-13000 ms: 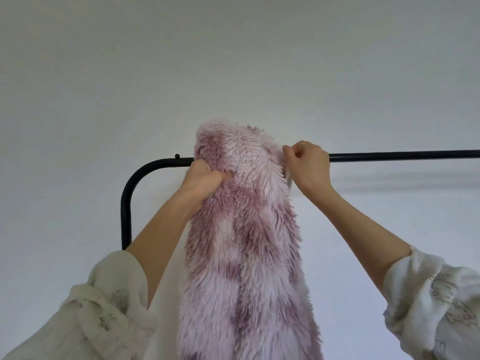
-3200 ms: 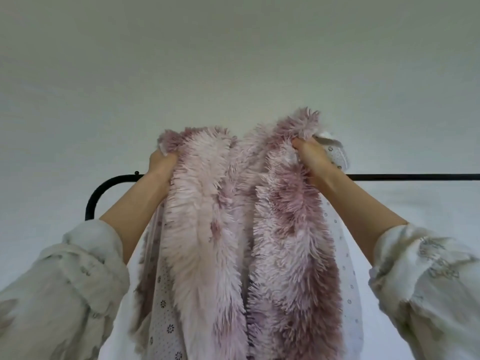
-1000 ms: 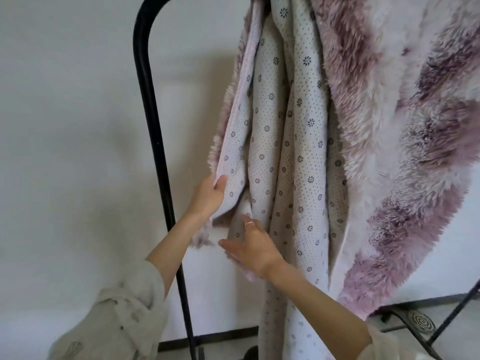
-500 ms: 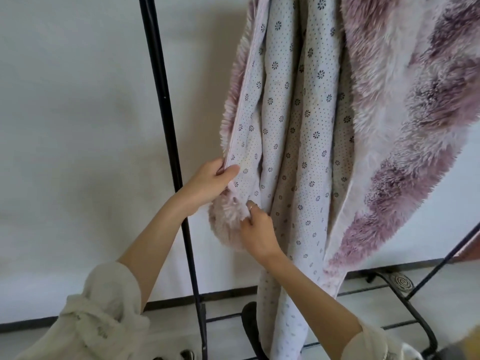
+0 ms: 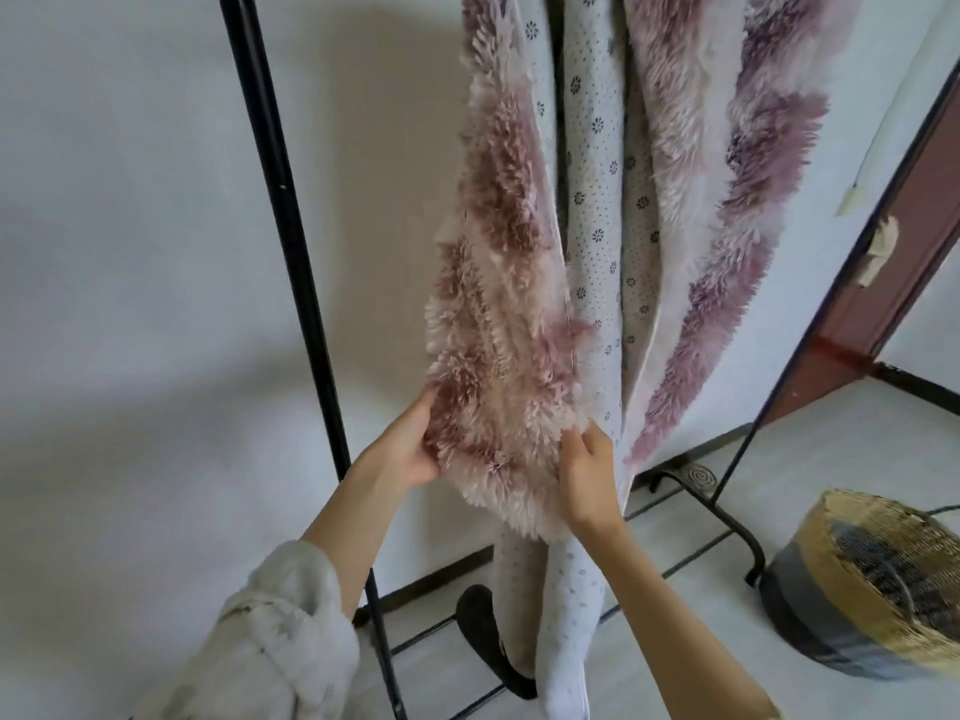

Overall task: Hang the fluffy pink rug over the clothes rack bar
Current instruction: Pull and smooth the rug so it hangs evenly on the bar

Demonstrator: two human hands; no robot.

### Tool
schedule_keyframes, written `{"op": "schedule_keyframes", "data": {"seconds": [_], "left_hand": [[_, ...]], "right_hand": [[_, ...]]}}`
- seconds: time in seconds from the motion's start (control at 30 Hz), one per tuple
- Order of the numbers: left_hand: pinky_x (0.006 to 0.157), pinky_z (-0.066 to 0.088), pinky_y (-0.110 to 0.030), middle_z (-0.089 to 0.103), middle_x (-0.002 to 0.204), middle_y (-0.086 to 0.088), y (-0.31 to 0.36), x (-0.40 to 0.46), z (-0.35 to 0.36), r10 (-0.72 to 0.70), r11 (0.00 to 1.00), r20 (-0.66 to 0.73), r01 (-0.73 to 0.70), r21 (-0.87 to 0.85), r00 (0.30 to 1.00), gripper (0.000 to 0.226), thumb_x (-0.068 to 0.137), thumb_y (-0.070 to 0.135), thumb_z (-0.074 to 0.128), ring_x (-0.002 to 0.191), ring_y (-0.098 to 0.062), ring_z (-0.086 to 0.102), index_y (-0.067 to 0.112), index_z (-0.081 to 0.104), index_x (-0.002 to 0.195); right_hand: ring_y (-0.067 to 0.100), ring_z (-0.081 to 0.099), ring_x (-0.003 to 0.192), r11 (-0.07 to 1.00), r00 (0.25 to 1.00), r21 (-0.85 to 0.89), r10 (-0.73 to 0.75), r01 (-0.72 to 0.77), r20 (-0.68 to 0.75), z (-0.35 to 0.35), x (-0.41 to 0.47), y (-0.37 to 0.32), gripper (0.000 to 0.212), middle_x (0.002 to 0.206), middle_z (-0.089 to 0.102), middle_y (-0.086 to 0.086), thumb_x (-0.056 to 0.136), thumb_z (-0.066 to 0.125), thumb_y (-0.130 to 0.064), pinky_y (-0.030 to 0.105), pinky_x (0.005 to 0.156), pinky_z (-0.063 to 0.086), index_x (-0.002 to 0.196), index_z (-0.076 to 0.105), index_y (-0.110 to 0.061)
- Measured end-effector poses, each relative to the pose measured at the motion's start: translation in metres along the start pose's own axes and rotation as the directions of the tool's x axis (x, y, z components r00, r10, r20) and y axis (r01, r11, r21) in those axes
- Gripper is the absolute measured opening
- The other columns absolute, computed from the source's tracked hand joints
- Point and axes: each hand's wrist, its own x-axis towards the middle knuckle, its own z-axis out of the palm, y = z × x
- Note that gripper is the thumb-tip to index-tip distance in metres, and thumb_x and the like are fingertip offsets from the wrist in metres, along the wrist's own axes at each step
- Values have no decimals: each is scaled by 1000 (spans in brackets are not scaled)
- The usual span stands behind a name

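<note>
The white wall (image 5: 130, 304) filled most of the view, and against it stood the black upright of the clothes rack (image 5: 291, 283), running from the top edge down to the floor at lower left; the top bar itself lay out of frame above. The fluffy pink rug (image 5: 691, 148) hung just to the right of that upright, its long axis vertical, gathered into narrow folds so that the dotted white backing (image 5: 597, 210) showed between two shaggy pink faces. Its lower end reached almost to the floor, where the backing trailed down between the person's forearms. At lower right a woven basket (image 5: 878, 579) sat on the pale floor, well apart from the rug, with a dark red panel (image 5: 878, 283) leaning behind it. The left hand (image 5: 402, 452) cupped the left edge of a turned-out pink fold from beneath, fingers curled into the pile, while the right hand (image 5: 589, 472) pinched the same fold's right edge beside the backing. Both hands sat low, directly below the hanging bulk, about equally near to it. Judging from this, the draping was done and the remaining work was to spread the bunched folds sideways, the left hand pulling toward the upright.
</note>
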Motion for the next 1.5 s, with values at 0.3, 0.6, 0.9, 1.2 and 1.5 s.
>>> {"op": "schedule_keyframes", "data": {"seconds": [0.3, 0.6, 0.9, 1.2, 1.5], "left_hand": [[44, 36, -15, 50, 63, 1, -10, -14, -22, 583, 752, -203, -427, 502, 787, 20, 92, 11, 41, 50, -12, 46, 18, 60, 96], [104, 42, -43, 38, 144, -15, -31, -39, -78, 686, -69, 315, -373, 925, 656, 72, 81, 25, 65, 131, -32, 40, 14, 31, 143], [74, 58, -40, 68, 109, -20, -75, -29, -109, 678, -108, 255, -250, 962, 689, 26, 81, -2, 63, 84, -37, 70, 1, 66, 106], [51, 50, -18, 69, 64, -10, -106, -15, -100, 487, -163, 263, -210, 964, 832, 26, 50, -12, 79, 56, -20, 68, 5, 71, 67], [78, 46, -28, 66, 99, -18, -139, 8, -122, 494, 19, 43, -61, 998, 869, 23, 89, -6, 41, 92, -32, 65, -2, 63, 93]], "right_hand": [[10, 38, 45, 973, 991, -213, -106, 87, -79, 7, -17, -9, 35, 53, 47, -1, 88, 61, -30, 26, 50, 34, 68, 52, -2], [9, 26, 42, 991, 992, -73, -106, 111, 66, 39, -27, -31, 39, 49, 31, -2, 90, 58, -28, 21, 41, 24, 61, 36, -13], [10, 20, 33, 854, 956, -459, -131, 243, 263, 71, -29, 4, 54, 37, 25, -6, 92, 55, -30, 16, 37, 16, 50, 22, -19], [13, 20, 41, 763, 964, -626, 16, 160, 266, 74, -19, 42, 53, 47, 26, 0, 94, 51, -29, 21, 42, 15, 52, 21, -16], [12, 20, 41, 710, 957, -701, 156, 62, 243, 91, -19, 85, 54, 48, 25, 1, 93, 53, -19, 21, 42, 16, 48, 22, -14]]}}
